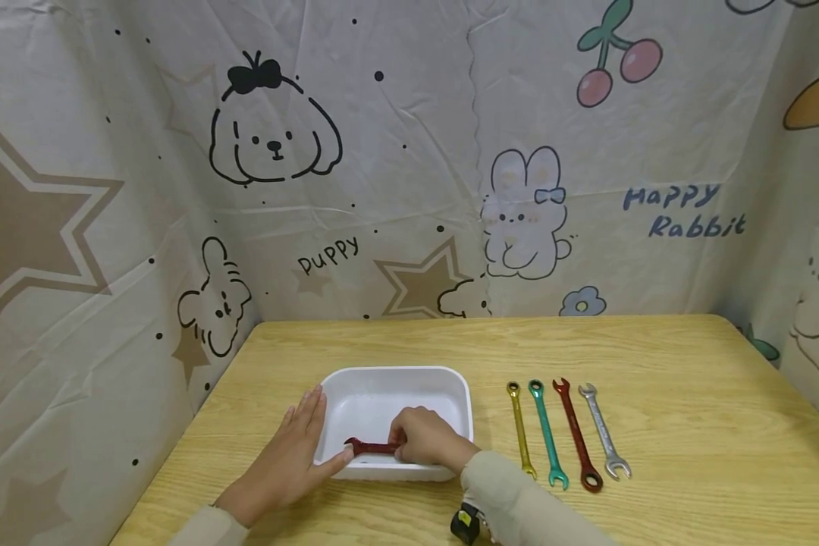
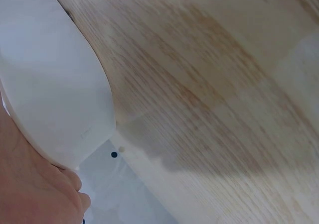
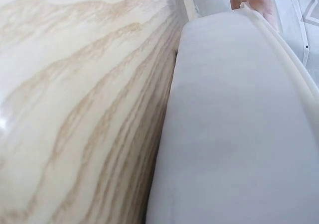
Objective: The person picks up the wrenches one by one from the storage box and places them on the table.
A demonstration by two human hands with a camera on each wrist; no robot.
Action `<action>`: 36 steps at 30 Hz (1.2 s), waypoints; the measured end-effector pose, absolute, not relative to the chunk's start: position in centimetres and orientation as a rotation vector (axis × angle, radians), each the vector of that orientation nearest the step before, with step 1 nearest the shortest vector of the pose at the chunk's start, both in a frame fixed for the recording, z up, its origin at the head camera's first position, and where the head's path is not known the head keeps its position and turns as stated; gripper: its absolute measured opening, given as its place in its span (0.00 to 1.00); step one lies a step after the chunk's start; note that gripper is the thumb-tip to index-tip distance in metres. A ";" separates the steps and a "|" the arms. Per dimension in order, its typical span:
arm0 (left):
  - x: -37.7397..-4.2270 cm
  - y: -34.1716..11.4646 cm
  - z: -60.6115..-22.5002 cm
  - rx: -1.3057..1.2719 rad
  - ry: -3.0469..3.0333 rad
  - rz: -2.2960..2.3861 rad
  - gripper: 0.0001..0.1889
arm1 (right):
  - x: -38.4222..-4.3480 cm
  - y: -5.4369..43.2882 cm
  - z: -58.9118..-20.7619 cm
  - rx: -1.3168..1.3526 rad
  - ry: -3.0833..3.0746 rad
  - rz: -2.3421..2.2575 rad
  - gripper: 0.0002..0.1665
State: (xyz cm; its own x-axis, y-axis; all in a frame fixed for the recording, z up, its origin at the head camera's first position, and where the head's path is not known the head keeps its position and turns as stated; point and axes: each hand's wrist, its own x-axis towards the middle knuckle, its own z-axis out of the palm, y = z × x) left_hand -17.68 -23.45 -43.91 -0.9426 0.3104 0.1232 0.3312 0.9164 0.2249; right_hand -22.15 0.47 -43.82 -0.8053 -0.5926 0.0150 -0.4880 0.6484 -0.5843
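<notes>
A white plastic tray [image 1: 337,383] sits on the wooden table. Inside it, near the front wall, lies a dark red wrench [image 1: 374,448], its open end pointing left. My right hand [image 1: 423,436] reaches over the front rim and pinches the wrench's right part, hiding that end. Against the tray's left side rests my left hand [image 1: 290,455], fingers fairly straight, thumb at the front left corner near the wrench's open end. The left wrist view shows part of the left hand [image 2: 35,184] beside the tray's wall [image 2: 60,84]. In the right wrist view, the tray's wall [image 3: 229,109] hides the wrench.
Right of the tray, a yellow wrench [image 1: 519,428], a green wrench [image 1: 547,432], a red wrench [image 1: 576,432] and a silver wrench [image 1: 604,432] lie side by side on the table [image 1: 696,409]. Printed cloth [image 1: 409,152] hangs behind the table and at both sides.
</notes>
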 end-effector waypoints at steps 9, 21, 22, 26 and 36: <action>-17.5 -23.5 -43.9 -0.511 -2.984 -0.374 0.52 | -22.0 0.5 -43.9 -0.900 2.675 -0.905 0.06; -17.4 -23.4 -43.8 -0.509 -2.992 -0.345 0.53 | -22.6 0.6 -43.1 -0.799 2.670 -1.079 0.07; -17.4 -23.4 -43.8 -0.508 -2.990 -0.348 0.52 | -22.7 0.6 -42.9 -0.796 2.671 -1.103 0.07; -17.6 -23.4 -43.7 -0.499 -2.994 -0.355 0.52 | -22.9 0.9 -42.0 -0.803 2.682 -1.163 0.05; -17.7 -23.6 -43.9 -0.484 -3.024 -0.335 0.55 | -23.4 2.5 -39.7 -0.794 2.651 -1.318 0.02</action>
State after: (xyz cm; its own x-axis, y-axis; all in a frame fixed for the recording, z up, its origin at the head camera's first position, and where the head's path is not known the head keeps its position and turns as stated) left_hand -17.75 -23.56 -43.85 -0.9488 0.3015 0.0941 0.3148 0.9271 0.2036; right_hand -23.38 2.53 -39.70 -0.8632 -0.4802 0.1562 -0.4144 0.4969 -0.7625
